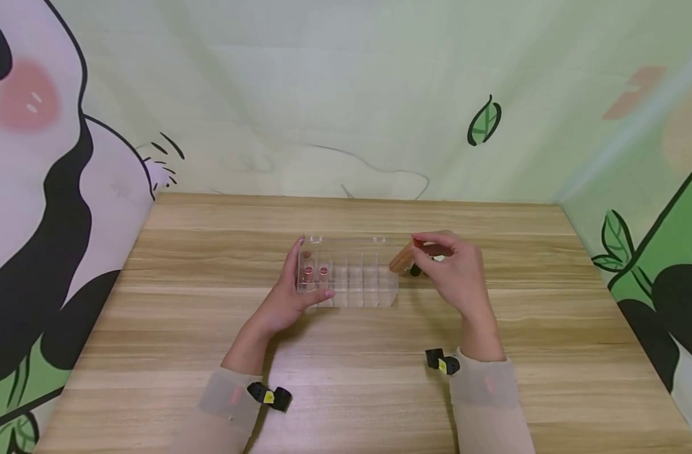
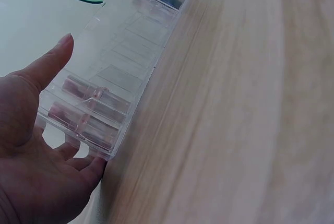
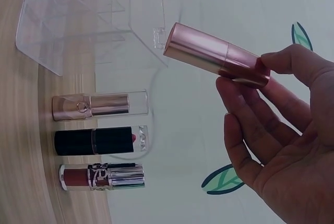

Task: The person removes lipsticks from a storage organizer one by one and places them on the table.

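Note:
A clear plastic lipstick organizer [image 1: 371, 297] with rows of compartments stands at the middle of the table. My left hand [image 1: 286, 299] grips its left end, thumb along the front and fingers round the side. Two pinkish lipsticks [image 2: 83, 122] occupy the leftmost compartments. Beside the organizer's right end, my right hand [image 1: 458, 271] pinches a shiny rose-gold lipstick tube [image 3: 209, 51] between thumb and fingers, tilted and held up off the table. In the right wrist view, a rose-gold lipstick with a clear cap [image 3: 91, 105], a black lipstick [image 3: 96, 141] and a dark red tube with a silver top [image 3: 102, 177] stand in a row.
The wooden table [image 1: 346, 378] carries the organizer and the standing tubes, which my right hand mostly hides in the head view. Behind the table hangs a pale green printed cloth [image 1: 323, 94]. Black devices [image 1: 442, 361] are strapped at both wrists.

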Demonstrator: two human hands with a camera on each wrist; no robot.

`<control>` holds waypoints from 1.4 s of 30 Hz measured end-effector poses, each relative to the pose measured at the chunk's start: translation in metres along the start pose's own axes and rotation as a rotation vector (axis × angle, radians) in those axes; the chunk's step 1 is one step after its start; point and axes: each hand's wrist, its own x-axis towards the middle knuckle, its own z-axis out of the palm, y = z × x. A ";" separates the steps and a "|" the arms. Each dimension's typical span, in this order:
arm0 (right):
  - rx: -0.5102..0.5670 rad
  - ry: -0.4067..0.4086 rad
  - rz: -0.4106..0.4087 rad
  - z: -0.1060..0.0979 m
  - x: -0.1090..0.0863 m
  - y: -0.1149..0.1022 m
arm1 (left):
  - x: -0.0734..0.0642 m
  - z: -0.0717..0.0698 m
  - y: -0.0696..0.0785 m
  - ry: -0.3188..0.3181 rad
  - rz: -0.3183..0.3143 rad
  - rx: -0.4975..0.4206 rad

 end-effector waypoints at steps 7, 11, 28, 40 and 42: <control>-0.013 0.012 -0.047 -0.002 0.000 0.002 | 0.000 0.000 0.000 -0.004 -0.009 0.000; -0.006 0.013 -0.062 -0.003 0.001 0.003 | 0.001 0.000 -0.001 -0.003 -0.017 0.006; -0.010 0.019 -0.047 -0.008 -0.002 0.002 | 0.002 0.000 -0.004 -0.002 -0.021 0.000; -0.041 0.029 -0.052 -0.013 -0.002 0.002 | 0.003 0.000 -0.004 0.002 -0.029 0.009; -0.044 0.031 -0.052 -0.013 -0.002 0.002 | 0.003 0.000 -0.004 0.002 -0.029 0.007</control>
